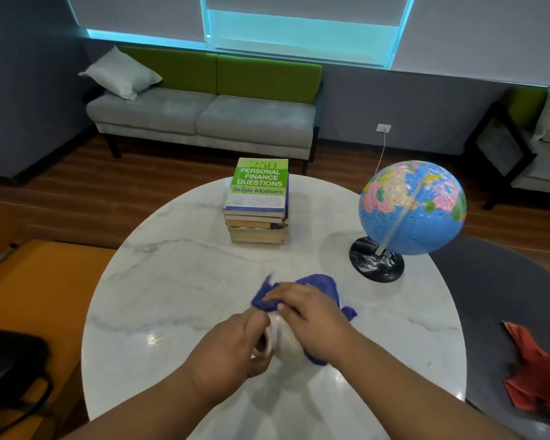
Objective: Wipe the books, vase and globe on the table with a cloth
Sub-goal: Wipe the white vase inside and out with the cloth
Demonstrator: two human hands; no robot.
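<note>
White vase (283, 341) steadied by left hand (235, 347) gripping its mouth; right hand (308, 309) cups blue cloth (321, 284) against it.

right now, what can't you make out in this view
- Vase: head view, mostly covered by left hand, right hand and blue cloth; shape unclear.
- Right hand's grip: motion-blurred.
- Lower books: only page edges show.
- Globe labels: too small.
- Red cloth: cut by right edge.

Grey sofa (204, 119) with green back at 12 o'clock, pale pillow (121, 73) at 11 o'clock, blinds (140, 17) above (teal light at their edges), blue-grey wall (426, 100), wood floor (77, 182), socket (383, 128) at 1 o'clock, chair (531, 173) at 2 o'clock
</note>
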